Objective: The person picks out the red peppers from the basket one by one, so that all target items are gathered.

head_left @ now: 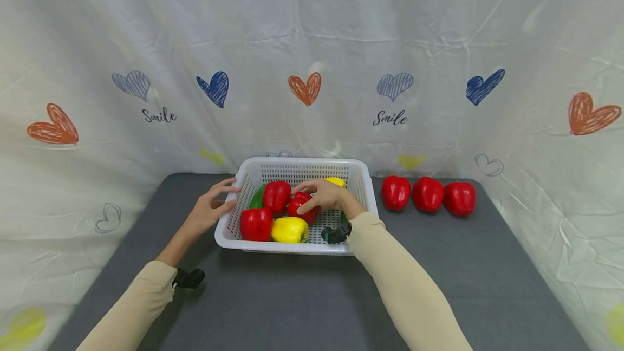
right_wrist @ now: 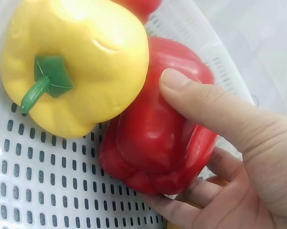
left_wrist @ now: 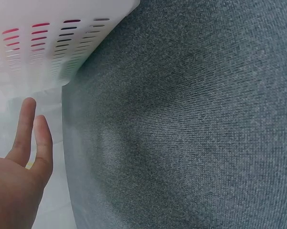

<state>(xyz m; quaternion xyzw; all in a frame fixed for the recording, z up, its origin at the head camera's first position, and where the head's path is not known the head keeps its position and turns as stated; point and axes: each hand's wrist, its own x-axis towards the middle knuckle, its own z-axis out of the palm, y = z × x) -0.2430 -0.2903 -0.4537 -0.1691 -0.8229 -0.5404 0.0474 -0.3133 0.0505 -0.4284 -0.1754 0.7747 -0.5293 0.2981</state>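
A white perforated plastic basket [head_left: 365,188] holds red and yellow bell peppers and something green. Inside it, my right hand [head_left: 330,195] grips a red bell pepper [right_wrist: 153,129], thumb on one side and fingers round the other. Beside that one is a yellow bell pepper [head_left: 290,230] with a green stem, seen large in the right wrist view. Two more red bell peppers [head_left: 277,197] lie farther left in the basket. At the basket's left rim is my left hand [head_left: 207,213], fingers extended; whether they touch the rim I cannot tell.
Three red bell peppers [head_left: 428,195] stand in a row on the grey table [head_left: 292,297], right of the basket. Behind the table hangs a white curtain [head_left: 302,26] printed with hearts. A second yellow pepper [head_left: 336,181] shows partly behind my right hand.
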